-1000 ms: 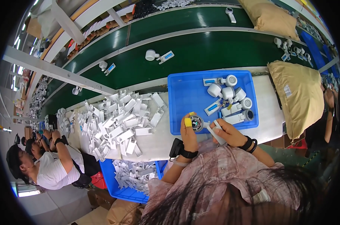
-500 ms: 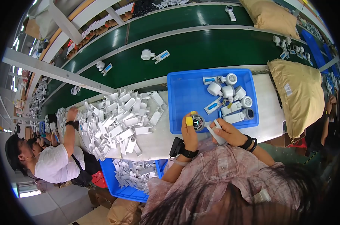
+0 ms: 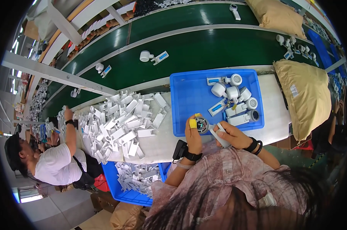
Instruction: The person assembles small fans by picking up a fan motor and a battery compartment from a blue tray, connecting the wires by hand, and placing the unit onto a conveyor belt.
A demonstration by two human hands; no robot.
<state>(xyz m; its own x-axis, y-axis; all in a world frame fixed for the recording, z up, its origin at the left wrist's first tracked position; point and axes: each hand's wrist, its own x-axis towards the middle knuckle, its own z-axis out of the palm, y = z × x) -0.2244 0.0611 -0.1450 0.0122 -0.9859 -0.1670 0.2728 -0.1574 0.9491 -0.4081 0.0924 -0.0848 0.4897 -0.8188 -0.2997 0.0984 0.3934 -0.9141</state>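
A white and grey handheld fan (image 3: 202,124) is held between my two hands at the near edge of a blue tray. My left hand (image 3: 194,136), with yellow tape on two fingertips, is closed round its round head. Small lights glow on the dark face of that head. The white handle (image 3: 218,132) is gripped by my right hand (image 3: 236,137), whose fingers wrap over it. In the blue tray (image 3: 188,101) lie several more white fans (image 3: 233,94), some with an open handle showing a blue strip inside.
Left of the tray, a big heap of white handle covers (image 3: 123,122) covers the table. More white parts fill a blue bin (image 3: 116,189) below. A green conveyor (image 3: 196,50) carrying fans runs behind. A tan sack (image 3: 303,99) stands right. A co-worker (image 3: 58,165) reaches at the left.
Fans on the conveyor have shifted left. The lights on the fan's face look different. My hands stay almost where they were; the co-worker's hand has moved left.
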